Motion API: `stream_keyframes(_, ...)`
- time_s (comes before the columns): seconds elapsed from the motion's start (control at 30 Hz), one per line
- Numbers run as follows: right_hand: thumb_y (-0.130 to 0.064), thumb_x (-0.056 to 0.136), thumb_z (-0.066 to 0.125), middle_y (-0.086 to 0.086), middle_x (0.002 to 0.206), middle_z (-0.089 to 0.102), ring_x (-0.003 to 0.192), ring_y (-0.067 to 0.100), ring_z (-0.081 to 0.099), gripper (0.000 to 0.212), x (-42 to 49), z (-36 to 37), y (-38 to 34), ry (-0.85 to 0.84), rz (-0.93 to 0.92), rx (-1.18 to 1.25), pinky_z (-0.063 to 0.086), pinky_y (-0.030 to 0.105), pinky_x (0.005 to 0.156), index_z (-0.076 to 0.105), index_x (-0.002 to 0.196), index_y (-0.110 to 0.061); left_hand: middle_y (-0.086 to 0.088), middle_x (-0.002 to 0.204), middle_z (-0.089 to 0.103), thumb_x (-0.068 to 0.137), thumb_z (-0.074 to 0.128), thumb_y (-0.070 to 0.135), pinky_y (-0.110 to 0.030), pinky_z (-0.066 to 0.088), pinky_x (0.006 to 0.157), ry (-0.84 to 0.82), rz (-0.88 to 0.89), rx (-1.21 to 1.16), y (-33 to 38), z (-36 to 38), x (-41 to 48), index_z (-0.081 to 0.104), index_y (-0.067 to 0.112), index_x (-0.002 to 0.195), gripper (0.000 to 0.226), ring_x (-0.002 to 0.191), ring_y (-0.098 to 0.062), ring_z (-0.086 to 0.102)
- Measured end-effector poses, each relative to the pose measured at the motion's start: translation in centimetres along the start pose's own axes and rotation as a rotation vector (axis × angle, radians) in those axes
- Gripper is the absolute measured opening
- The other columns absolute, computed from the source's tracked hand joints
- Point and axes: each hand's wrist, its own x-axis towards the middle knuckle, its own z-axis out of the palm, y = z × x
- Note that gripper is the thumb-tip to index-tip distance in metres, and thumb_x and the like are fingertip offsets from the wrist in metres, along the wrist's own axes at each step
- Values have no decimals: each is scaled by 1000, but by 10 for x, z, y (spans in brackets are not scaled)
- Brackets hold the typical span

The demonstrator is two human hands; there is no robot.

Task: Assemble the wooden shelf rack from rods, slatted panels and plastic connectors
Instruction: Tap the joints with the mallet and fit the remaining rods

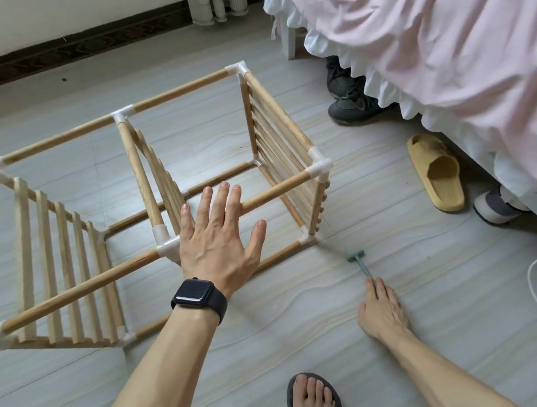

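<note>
**Rack frame under the left hand: light, stiff in the rods, doubtful at the joints**

I find the wooden rack (138,171) standing on the floor (276,343) with its slatted panels (281,135) upright, directly ahead of and beneath the left hand (214,239).

Handling, by my judgement: the frame is light, being thin rods and open slats. The rods look stiff. The white plastic connectors appear to be push-fit, so the frame may skew or pull apart if lifted by a single rod. The soundest hold is on a rod close beside a connector, with one hand on each side.

The left hand is palm down over the near top rod (276,191), just right of the middle connector (164,243). Its fingers are straight and spread, grasping nothing. I cannot tell whether the palm bears on the rod.

The right hand (383,310) lies low on the floor, well to the right of the left. Its fingers are extended, and the fingertips touch the handle end of a small green mallet (360,261) just ahead of them. They are not closed round it.
</note>
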Motion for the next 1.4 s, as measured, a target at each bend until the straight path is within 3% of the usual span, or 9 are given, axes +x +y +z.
stream_keyframes(0.13,-37,104,37,11,167,6,152,31,14,68,-13,-20,-10,11,23,266,17,38,121,8,160,-12,9,166,13,100,17,61,-44,-7,124,-40,7,-15,1,-4,0,15,33,157,64,154,-14,1)
stream_keyframes(0.3,-50,103,39,5,158,36,145,23,34,63,-24,-108,-67,121,-75,961,26,30,115,33,154,-13,10,162,25,105,17,50,-43,3,125,-45,10,-47,-2,-7,3,29,36,153,51,152,-14,14)
stream_keyframes(0.47,-73,96,21,-6,150,43,139,16,38,74,-31,-201,-125,124,-321,1267,28,40,116,36,152,-27,11,128,61,105,26,45,-46,16,122,-8,28,-93,-9,-11,-2,55,28,119,36,136,-16,44)
stream_keyframes(0.7,-64,99,34,-1,93,57,96,25,56,49,-38,-225,-151,176,-339,1013,48,40,89,62,91,-25,12,114,66,106,38,40,-50,31,115,20,66,-120,-24,-14,-15,45,44,142,37,111,-13,59)
stream_keyframes(0.8,-69,94,36,3,83,56,87,28,60,56,-50,-236,-153,178,-379,976,54,51,83,63,87,-20,10,107,65,106,36,40,-46,37,109,17,85,-122,-34,-26,-20,40,47,144,39,97,-16,60)
stream_keyframes(0.9,-57,101,39,1,78,52,80,23,54,52,-70,-260,-158,183,-473,896,47,39,70,65,92,-13,8,103,60,106,32,40,-35,42,91,-2,99,-143,-42,-50,-22,33,48,148,43,87,-14,52)
stream_keyframes(1.13,-51,100,47,16,89,60,86,25,57,37,-138,-353,-190,357,-746,798,40,23,66,71,80,-31,9,105,61,103,37,47,-33,55,70,155,52,-420,-52,-112,-33,35,51,146,44,82,-11,57)
stream_keyframes(1.3,-63,95,48,-3,112,50,104,13,50,34,-188,-392,-223,444,-905,630,36,28,84,71,94,-39,7,94,62,102,46,43,-28,56,66,160,-22,-548,-73,-158,-56,44,47,142,41,76,-11,60)
stream_keyframes(1.4,-65,92,52,-4,121,49,111,18,56,26,-215,-392,-246,492,-996,583,49,40,94,64,98,-43,17,95,62,100,55,36,-14,49,61,161,-110,-684,-88,-181,-69,56,41,131,31,85,-3,63)
